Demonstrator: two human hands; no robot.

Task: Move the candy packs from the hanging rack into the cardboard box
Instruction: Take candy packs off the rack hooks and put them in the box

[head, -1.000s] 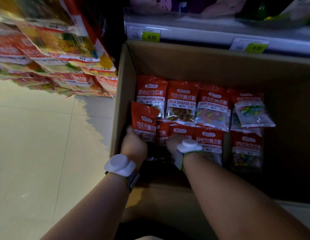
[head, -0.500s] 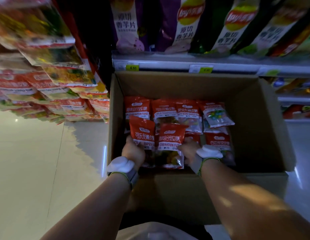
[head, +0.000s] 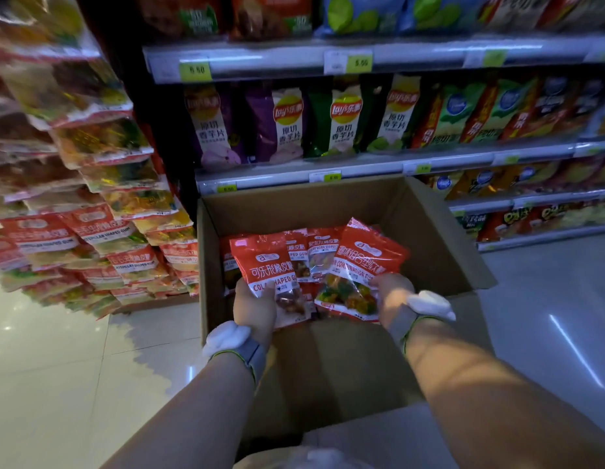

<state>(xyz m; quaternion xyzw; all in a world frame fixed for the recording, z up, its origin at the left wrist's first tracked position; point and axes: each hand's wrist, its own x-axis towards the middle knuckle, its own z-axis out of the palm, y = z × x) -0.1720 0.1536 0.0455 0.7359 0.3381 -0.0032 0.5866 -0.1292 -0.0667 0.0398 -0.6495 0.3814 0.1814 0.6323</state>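
Observation:
An open cardboard box (head: 426, 231) stands on the floor in front of me, with several red candy packs (head: 314, 248) lying inside. My left hand (head: 255, 304) grips a red cola-gum pack (head: 270, 269) by its lower edge, raised above the box's near side. My right hand (head: 392, 292) holds a red combination-fudge pack (head: 362, 265) with colourful gummies, tilted, also above the box. The hanging rack (head: 91, 211) full of red and clear candy packs is on the left.
Shelves of chip bags (head: 345, 120) with price tags rise behind the box. Lower shelves with snack bags (head: 531, 214) run to the right. Glossy tiled floor (head: 57, 367) lies left and right of the box. Both wrists wear white bands.
Both hands have lifted a pack each up from the box's bottom toward its near side. The view has tilted upward, showing more shelves.

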